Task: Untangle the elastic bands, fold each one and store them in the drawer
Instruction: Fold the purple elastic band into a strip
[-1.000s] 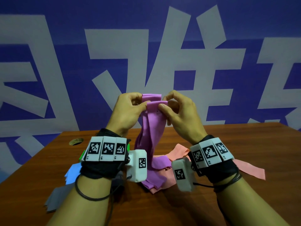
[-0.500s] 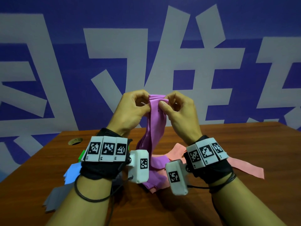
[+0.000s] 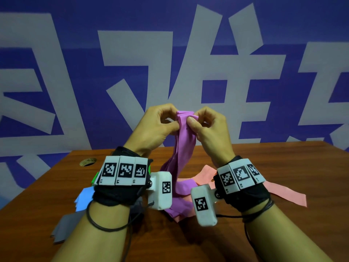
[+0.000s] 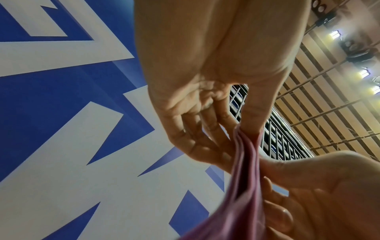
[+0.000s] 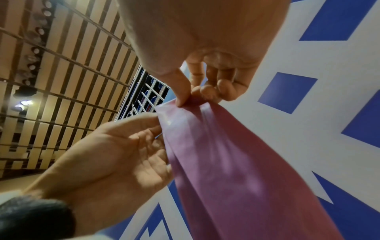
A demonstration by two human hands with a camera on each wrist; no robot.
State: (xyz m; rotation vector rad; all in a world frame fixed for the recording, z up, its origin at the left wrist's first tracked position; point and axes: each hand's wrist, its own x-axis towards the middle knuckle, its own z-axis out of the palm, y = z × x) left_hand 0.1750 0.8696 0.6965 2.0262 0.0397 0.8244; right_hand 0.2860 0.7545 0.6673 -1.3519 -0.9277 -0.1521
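Since the earlier frame your hands have closed together, bunching the top edge. Left hand and right hand both pinch the purple band at centre frame; its long axis hangs straight down to the surface. Count: one grey band, one blue, one purple, one pink. No drawer visible.

Purple band – plain, no print, looks more mauve-pink in the wrist views. Salmon-pink band flat on the right, light blue band and grey band near left, a sliver of bright green behind the left wrist. Table reddish-brown wood grain. Far wall deep blue with big white block shapes. Wrist straps black, white blocks with black-and-white square codes – both wrists.
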